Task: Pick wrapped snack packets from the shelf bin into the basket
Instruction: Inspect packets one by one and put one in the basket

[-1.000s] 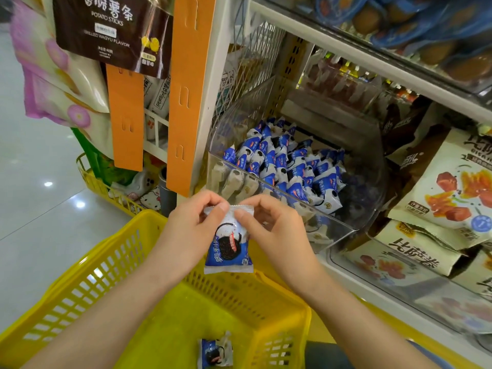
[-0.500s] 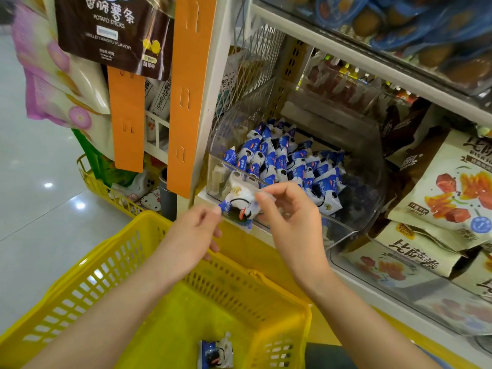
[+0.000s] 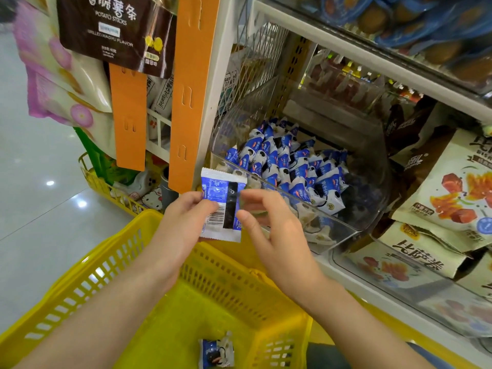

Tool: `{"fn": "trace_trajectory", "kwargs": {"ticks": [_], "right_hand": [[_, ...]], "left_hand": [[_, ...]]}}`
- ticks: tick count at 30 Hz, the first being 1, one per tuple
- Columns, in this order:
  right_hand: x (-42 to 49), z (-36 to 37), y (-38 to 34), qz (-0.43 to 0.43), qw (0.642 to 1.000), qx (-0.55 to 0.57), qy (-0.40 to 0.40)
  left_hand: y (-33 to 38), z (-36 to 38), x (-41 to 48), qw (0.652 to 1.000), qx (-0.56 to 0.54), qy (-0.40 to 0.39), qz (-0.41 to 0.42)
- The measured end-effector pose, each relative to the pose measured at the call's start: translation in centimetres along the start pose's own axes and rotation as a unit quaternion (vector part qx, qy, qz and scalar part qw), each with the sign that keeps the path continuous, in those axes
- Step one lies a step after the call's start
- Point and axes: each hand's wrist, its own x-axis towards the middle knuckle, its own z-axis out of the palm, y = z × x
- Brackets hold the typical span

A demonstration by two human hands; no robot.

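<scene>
I hold one blue-and-white snack packet [image 3: 221,198] upright above the yellow basket [image 3: 106,251], its back with the barcode facing me. My left hand [image 3: 183,225] pinches its left edge. My right hand [image 3: 274,235] has thumb and curled fingers at its right edge; those fingers are blurred. Behind it, the clear shelf bin [image 3: 346,227] holds several more of the same packets [image 3: 287,166]. Another packet [image 3: 215,354] lies on the basket floor.
An orange strip [image 3: 186,102] hangs on the shelf post just left of the bin. Large snack bags [image 3: 452,198] fill the bins to the right. A second yellow basket [image 3: 106,190] with goods stands on the floor at the left.
The packet was flipped from its front to its barcode side. It went up toward the bin in my right hand, then came back between both hands.
</scene>
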Motion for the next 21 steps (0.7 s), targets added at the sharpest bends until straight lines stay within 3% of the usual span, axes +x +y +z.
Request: {"fn": "trace_trajectory", "kwargs": {"ticks": [2, 5, 8, 15, 21], "right_hand": [[0.4, 0.0, 0.0, 0.083, 0.992, 0.088, 0.017], [0.8, 0.0, -0.2, 0.195, 0.948, 0.253, -0.005], [0.7, -0.1, -0.7, 0.219, 0.912, 0.345, -0.034], [0.5, 0.3, -0.2, 0.203, 0.926, 0.318, -0.014], [0.2, 1.1, 0.8, 0.173, 0.953, 0.25, -0.008]], "left_hand": [[0.0, 0.1, -0.2, 1.0, -0.01, -0.022, 0.013], [-0.1, 0.3, -0.2, 0.998, -0.01, -0.056, 0.02], [-0.3, 0.4, -0.2, 0.997, 0.005, -0.066, 0.046], [-0.9, 0.4, -0.4, 0.969, 0.135, -0.014, 0.204], [-1.0, 0.3, -0.4, 0.974, 0.125, -0.063, 0.178]]}}
